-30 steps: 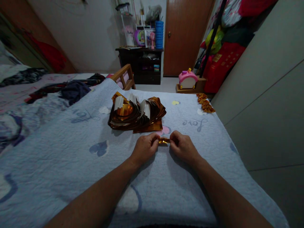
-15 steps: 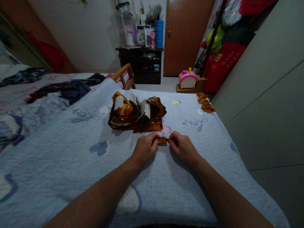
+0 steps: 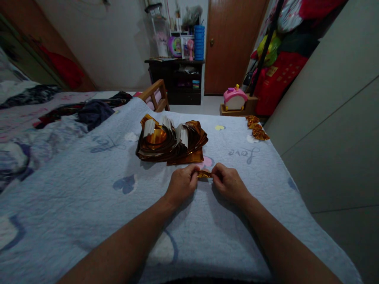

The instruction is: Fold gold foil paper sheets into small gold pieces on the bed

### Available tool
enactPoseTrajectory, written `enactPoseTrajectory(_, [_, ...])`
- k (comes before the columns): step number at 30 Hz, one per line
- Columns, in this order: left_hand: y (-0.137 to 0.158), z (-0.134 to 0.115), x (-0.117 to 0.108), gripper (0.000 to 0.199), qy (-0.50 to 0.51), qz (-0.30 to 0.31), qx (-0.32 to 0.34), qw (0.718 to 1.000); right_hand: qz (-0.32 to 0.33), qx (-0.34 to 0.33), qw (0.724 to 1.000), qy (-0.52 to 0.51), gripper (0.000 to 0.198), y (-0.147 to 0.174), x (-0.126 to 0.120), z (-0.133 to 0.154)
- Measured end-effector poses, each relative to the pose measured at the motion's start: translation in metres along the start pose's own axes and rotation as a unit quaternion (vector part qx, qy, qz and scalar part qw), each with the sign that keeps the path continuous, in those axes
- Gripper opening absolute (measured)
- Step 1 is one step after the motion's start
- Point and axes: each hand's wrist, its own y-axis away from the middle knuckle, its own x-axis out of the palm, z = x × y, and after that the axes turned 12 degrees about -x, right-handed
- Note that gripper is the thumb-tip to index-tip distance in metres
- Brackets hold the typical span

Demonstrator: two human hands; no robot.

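A small piece of shiny gold foil paper (image 3: 204, 174) is stretched between my two hands, just above the blue patterned bedspread (image 3: 142, 213). My left hand (image 3: 182, 181) pinches its left end between thumb and fingers. Its right end is gripped the same way by my right hand (image 3: 229, 179). Beyond my left hand lies a thick, curled stack of gold foil sheets (image 3: 171, 142) with pale backs. Several crumpled gold foil pieces (image 3: 257, 128) sit in a row at the far right edge of the bedspread.
Dark clothes (image 3: 96, 113) lie on the bed to the left. Past the far edge stand a wooden chair (image 3: 155, 94), a dark cabinet (image 3: 176, 83) and a pink toy (image 3: 235, 98). A pale cabinet panel (image 3: 334, 130) rises along the right side.
The foil between my hands looks slightly narrower and more twisted. My hands stay in nearly the same place, and the whole view has shifted very slightly.
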Motion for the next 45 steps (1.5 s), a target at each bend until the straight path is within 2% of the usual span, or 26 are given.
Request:
enactPoseTrajectory(20, [0.0015, 0.0006, 0.0035, 0.017, -0.044, -0.028, -0.003, 0.999, -0.023, 0.009, 1.000, 0.016, 0.010, -0.0016, 0.0025, 0.0027])
enactPoseTrajectory(26, [0.0014, 0.0003, 0.0040, 0.017, -0.006, -0.005, 0.033, 0.999, -0.015, 0.007, 1.000, 0.015, 0.009, -0.0014, 0.0044, 0.0047])
enactPoseTrajectory(38, [0.0012, 0.0000, 0.0020, 0.016, 0.002, -0.016, 0.016, 1.000, -0.043, 0.009, 0.999, 0.011, 0.005, -0.0011, 0.0018, 0.0067])
enactPoseTrajectory(45, [0.0014, -0.0022, 0.0032, 0.014, 0.010, -0.013, 0.025, 1.000, -0.030, 0.015, 0.999, 0.011, 0.008, -0.0013, 0.0043, 0.0065])
